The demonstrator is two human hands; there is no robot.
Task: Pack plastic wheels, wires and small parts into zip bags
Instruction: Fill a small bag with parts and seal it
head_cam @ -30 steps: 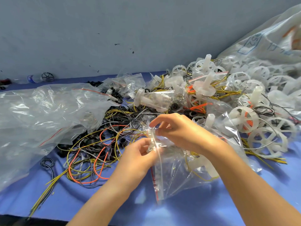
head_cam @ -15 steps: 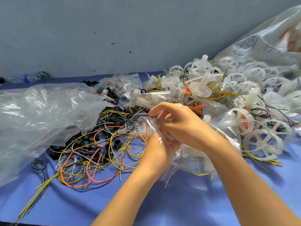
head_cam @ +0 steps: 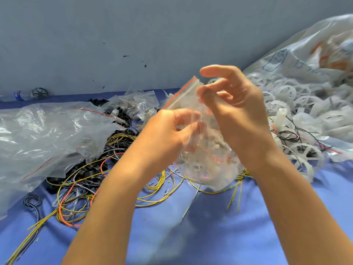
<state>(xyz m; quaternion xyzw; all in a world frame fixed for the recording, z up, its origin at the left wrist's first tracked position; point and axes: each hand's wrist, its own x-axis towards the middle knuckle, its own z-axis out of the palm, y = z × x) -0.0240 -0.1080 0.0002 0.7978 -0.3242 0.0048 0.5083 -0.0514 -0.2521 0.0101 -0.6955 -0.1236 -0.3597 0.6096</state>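
Both hands held one zip bag (head_cam: 206, 161) up in the air, just above the blue worktop (head_cam: 210, 236). The step looked like closing the bag.

To do it well, the two sides of the red strip (head_cam: 180, 93) needed to line up first. Then the fingers could pinch at one end and slide along to the other end, pressing all the way. No wire should poke out of the top, or the strip would not shut. It was best to hold the bag with its mouth up, so nothing fell out.

The left hand (head_cam: 168, 136) had its fingers (head_cam: 183, 119) curled, and they gripped the side of the bag. The right hand (head_cam: 240, 115) seemed to pinch the top of the bag with its thumb and one finger. Its first finger stuck out and touched nothing. The picture was blurry there, so this was not sure.

The bag was clear and crinkly. It looked quite full of white parts and bits of yellow and orange wire. Its red strip ran slanted, up to the right. Loose wires (head_cam: 76, 197) lay on the worktop under it, and plastic wheels (head_cam: 309, 155) lay in a pile to the right.
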